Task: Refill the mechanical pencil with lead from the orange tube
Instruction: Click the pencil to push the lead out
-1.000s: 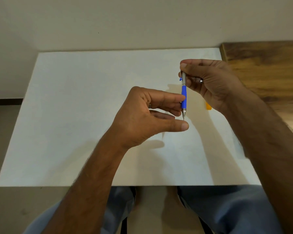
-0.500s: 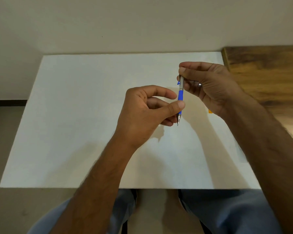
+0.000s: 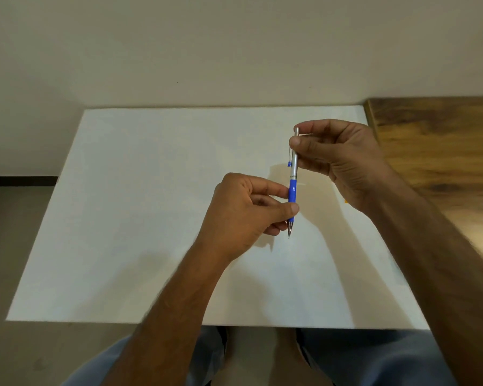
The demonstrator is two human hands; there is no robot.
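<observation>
The mechanical pencil (image 3: 293, 174) has a silver barrel, a blue grip and a blue-tipped clip, and it stands nearly upright above the white table (image 3: 140, 218), tip down. My left hand (image 3: 243, 215) pinches the blue grip between thumb and fingers. My right hand (image 3: 338, 162) pinches the silver upper end between thumb and forefinger. Of the orange tube (image 3: 346, 201) only a tiny sliver shows on the table; my right hand hides the remainder.
A wooden surface (image 3: 441, 146) adjoins the white table on the right. A plain wall runs behind the table. My knees in blue trousers (image 3: 374, 358) sit below the table's near edge.
My left hand has closed on the blue grip, which it was only reaching for a second ago. My right hand's fingertips now pinch the pencil's top end.
</observation>
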